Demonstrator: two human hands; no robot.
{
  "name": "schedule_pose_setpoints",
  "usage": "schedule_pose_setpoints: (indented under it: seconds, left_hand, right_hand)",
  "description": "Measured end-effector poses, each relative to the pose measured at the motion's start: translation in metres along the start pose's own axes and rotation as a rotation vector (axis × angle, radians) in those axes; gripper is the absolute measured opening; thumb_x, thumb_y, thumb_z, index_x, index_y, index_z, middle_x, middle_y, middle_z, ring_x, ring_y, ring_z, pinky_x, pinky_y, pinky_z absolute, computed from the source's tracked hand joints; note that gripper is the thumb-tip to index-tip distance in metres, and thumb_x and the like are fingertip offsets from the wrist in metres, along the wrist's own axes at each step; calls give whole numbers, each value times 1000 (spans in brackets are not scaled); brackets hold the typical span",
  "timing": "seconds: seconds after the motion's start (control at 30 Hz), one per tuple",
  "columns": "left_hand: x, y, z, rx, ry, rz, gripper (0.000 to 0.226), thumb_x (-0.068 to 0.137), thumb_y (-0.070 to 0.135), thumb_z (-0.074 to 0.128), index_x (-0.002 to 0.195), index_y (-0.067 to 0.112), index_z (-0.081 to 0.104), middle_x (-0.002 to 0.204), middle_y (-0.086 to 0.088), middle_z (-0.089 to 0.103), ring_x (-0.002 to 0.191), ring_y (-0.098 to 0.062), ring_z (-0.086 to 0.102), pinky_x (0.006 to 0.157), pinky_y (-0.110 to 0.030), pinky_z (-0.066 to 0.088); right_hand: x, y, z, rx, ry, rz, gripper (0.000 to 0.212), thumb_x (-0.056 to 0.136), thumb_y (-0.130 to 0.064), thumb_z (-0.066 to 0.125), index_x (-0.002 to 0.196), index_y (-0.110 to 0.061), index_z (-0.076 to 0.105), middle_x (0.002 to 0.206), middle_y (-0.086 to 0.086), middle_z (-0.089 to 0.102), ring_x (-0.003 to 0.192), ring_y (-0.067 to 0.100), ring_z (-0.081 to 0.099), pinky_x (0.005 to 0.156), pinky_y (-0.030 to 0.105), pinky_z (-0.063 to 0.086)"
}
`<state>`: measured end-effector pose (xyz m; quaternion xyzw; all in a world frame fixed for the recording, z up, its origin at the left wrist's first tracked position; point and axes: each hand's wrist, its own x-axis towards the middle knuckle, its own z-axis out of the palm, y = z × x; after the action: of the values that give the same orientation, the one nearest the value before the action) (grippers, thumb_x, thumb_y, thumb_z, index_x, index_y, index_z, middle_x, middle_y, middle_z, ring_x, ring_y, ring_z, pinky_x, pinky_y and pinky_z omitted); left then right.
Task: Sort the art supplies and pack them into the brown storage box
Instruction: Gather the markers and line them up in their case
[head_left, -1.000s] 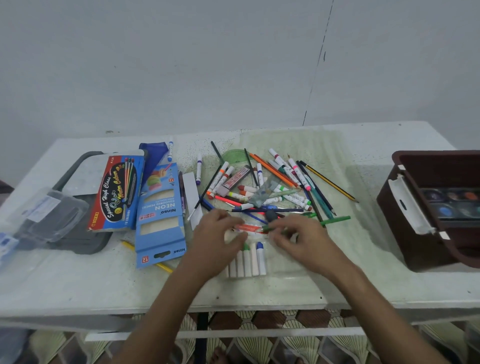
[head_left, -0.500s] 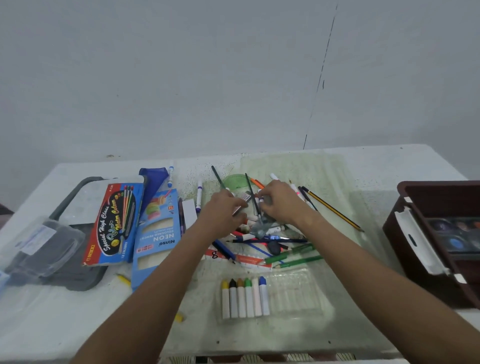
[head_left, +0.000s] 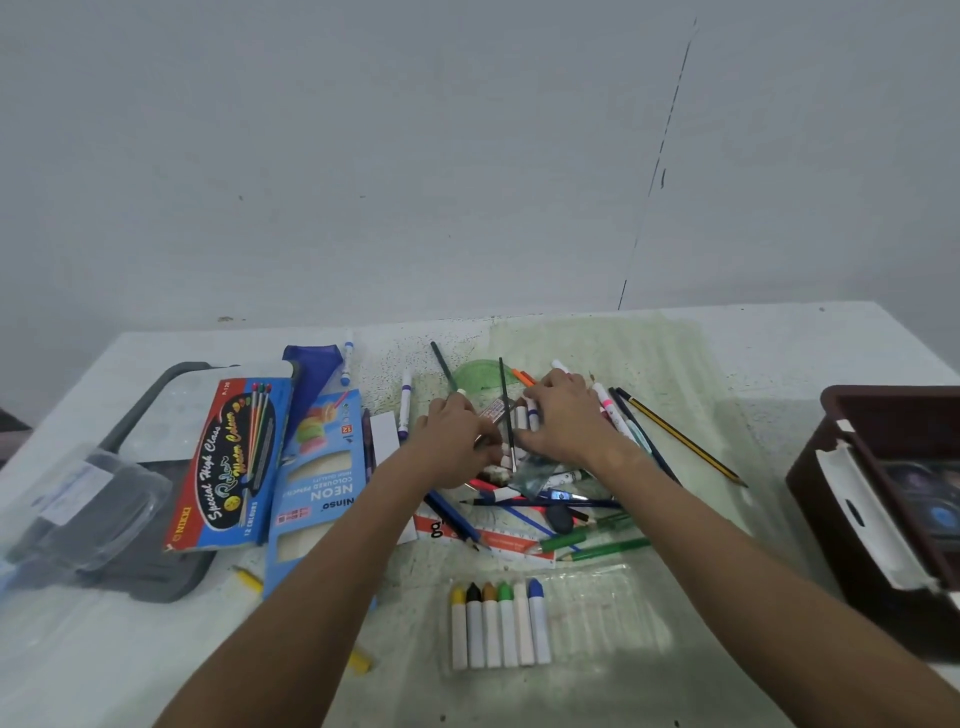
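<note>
- I see a white tabletop (head_left: 779, 364), speckled with dark flecks and stained pale green across its middle.
- Behind it I see a plain grey wall (head_left: 363, 156) with a thin dark crack (head_left: 660, 171) running down to the tabletop's far edge.
- I can make out patterned floor at the far left, too blurred to tell more.

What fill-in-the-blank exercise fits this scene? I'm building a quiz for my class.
1. The row of crayons on the table holds ____ sticks.
2. The brown storage box stands at the table's ____ edge.
3. Both hands, the left hand and the right hand, reach into the pile of ____.
4. The water colour box says "12 ____".

Missing: six; right; pens and pencils; colours
</note>
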<state>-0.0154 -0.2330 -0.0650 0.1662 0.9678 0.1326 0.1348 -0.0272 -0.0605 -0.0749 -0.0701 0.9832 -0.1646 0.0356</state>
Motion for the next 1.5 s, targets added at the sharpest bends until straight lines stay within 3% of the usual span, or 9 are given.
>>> schedule_pose_setpoints:
  seconds: [0.23,0.33,0.6,0.73,0.83,0.9,0.97,1.1,1.5]
  left_hand:
    - [-3,-6,-3,-147,17,-27,12,83,42,68,93,36,66,118,-7,43,118,-27,38,102,-45,37]
    - [-9,-10,-6,-265,59,-37,10,80,36,72,82,40,63,112,-4,47,108,-23,49,87,-33,42]
    - [-29,-12,-9,-565,207,-80,11,79,25,73,88,23,70,91,9,67,81,-9,65,73,-28,54]
    - [-42,-7,-13,-728,292,-79,15,78,21,75,92,17,70,88,7,72,83,-7,69,77,-28,56]
    - [-59,1,-16,-785,377,-76,14,82,18,71,96,20,70,85,13,72,81,0,68,78,-20,53]
    - [-75,8,-14,-778,401,-74,17,87,19,67,103,21,70,85,16,70,80,3,67,77,-18,53]
    - [-91,16,-6,-764,380,-94,24,91,22,63,114,20,68,89,9,71,81,-5,68,78,-27,56]
    - [-125,38,16,-795,210,-124,30,92,20,62,122,20,63,89,0,69,72,-15,68,66,-31,60]
    - [-143,82,52,-628,107,-185,15,86,29,68,78,16,68,60,-1,68,47,-10,62,47,-20,51]
  right_hand:
    - [-1,-5,-1,78,-9,53,43,75,-37,69,115,-22,63,122,9,44,120,28,35,100,41,33]
    - [-3,-8,2,44,28,78,37,77,-37,68,109,-18,67,124,10,45,120,29,36,99,42,34]
    - [-9,-8,1,156,51,127,27,75,-35,70,95,-17,74,122,10,49,120,31,39,101,42,37]
    - [-23,-9,-7,416,147,108,26,71,-25,70,92,-11,75,87,-4,58,88,17,55,73,30,47]
    - [-52,-15,-20,604,123,86,22,76,-19,72,97,-10,71,85,-4,63,80,14,65,71,29,56]
    - [-77,-19,-29,679,104,50,15,79,-17,73,93,-14,68,83,-4,67,79,7,64,67,15,52]
    - [-103,-21,-35,704,61,34,14,80,-19,74,93,-17,67,84,-6,68,78,1,63,64,7,48]
    - [-149,-13,-27,710,-50,35,11,78,-23,76,84,-14,73,70,1,70,64,10,65,64,28,56]
    - [-195,7,6,536,-55,156,22,79,-39,75,83,-17,73,70,-1,68,59,11,61,50,22,45]
